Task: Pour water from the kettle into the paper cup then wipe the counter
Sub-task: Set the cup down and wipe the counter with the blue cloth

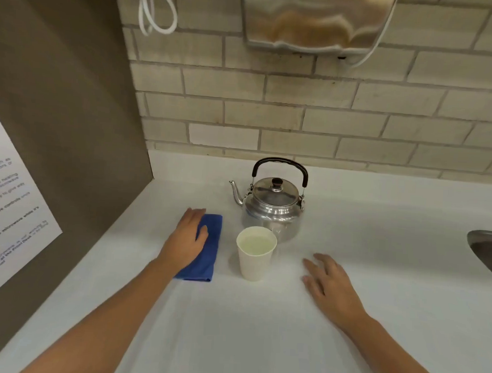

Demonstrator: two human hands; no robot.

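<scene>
A steel kettle point(272, 207) with a black handle stands upright on the white counter point(260, 329), its spout pointing left. Just in front of it stands a white paper cup point(254, 261) holding water. To the cup's left lies a folded blue cloth point(208, 252). My left hand point(186, 239) rests flat on the cloth's left part, fingers over it and thumb on top. My right hand point(328, 284) lies palm down on the bare counter right of the cup, fingers spread, holding nothing.
A grey side panel point(57, 119) with a printed notice point(7, 202) bounds the counter on the left. A tiled wall point(299, 118) stands behind, with a metal wall unit point(313, 18) above. A steel sink's edge point(489, 250) shows at the right.
</scene>
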